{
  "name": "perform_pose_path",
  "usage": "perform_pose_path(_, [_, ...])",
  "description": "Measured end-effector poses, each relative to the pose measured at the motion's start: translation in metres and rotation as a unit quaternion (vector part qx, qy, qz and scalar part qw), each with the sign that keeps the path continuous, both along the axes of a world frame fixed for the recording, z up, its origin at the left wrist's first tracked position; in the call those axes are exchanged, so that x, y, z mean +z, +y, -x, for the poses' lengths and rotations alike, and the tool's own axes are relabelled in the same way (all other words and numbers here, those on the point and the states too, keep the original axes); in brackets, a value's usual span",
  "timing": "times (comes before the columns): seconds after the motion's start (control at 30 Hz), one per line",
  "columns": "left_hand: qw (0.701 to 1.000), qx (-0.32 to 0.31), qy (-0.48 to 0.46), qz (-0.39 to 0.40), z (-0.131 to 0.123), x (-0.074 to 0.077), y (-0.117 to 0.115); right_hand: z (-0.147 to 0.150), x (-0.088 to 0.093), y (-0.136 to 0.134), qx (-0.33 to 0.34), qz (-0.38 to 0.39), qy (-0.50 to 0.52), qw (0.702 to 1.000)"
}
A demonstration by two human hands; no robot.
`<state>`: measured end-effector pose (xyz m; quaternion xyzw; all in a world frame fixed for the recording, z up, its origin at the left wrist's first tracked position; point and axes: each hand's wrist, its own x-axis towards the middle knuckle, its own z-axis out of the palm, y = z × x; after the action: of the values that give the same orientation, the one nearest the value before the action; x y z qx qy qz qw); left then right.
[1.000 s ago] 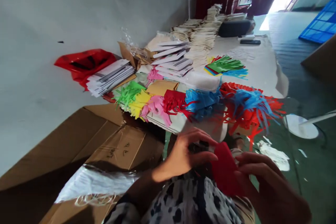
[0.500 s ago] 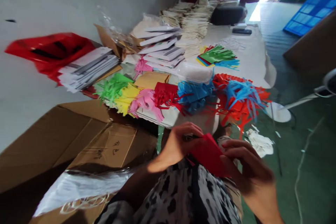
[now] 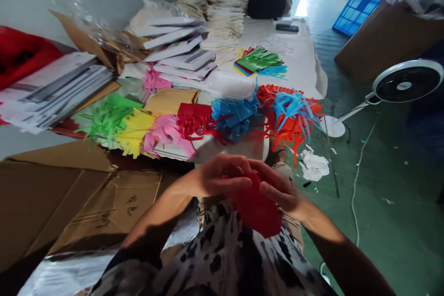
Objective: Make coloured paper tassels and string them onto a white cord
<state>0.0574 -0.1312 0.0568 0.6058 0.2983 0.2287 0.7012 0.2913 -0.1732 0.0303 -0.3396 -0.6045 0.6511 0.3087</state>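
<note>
Now the left hand (image 3: 224, 175) and the right hand (image 3: 279, 189) are close together, and these 2 pinch the red piece (image 3: 258, 210) near its upper end. This piece is in front of the patterned shirt (image 3: 222, 256), near the table (image 3: 298, 58). On the table, blue fringed paper (image 3: 234, 113) lies just beside dark red fringed paper (image 3: 194, 115).

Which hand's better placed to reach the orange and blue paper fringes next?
Right hand, probably: nearer the orange and blue paper fringes; left hand is further off. Both hold the red paper piece.
</note>
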Motion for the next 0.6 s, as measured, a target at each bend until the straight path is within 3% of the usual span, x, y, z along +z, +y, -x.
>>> perform_pose_path(0.1, [0.996, -0.027, -0.010, 0.079, 0.005, -0.008, 0.012, 0.000, -0.006, 0.000, -0.035, 0.091, 0.021, 0.995])
perform_pose_path(0.2, [0.983, -0.057, -0.051, 0.169, 0.009, -0.028, 0.024, -0.010, -0.006, 0.005, -0.065, 0.131, 0.011, 0.989])
perform_pose_path(0.33, [0.955, -0.170, -0.043, 0.239, 0.009, -0.061, 0.031, -0.028, 0.008, 0.023, -0.049, 0.074, -0.065, 0.994])
perform_pose_path(0.4, [0.940, -0.225, -0.022, 0.256, 0.005, -0.069, 0.033, -0.036, 0.019, 0.035, -0.037, 0.023, -0.119, 0.992])
perform_pose_path(0.5, [0.924, -0.288, 0.022, 0.250, -0.001, -0.063, 0.047, -0.050, 0.038, 0.054, -0.026, -0.063, -0.190, 0.979])
perform_pose_path(0.6, [0.956, -0.235, 0.072, 0.162, -0.005, -0.031, 0.075, -0.063, 0.062, 0.067, -0.079, -0.225, -0.271, 0.933])
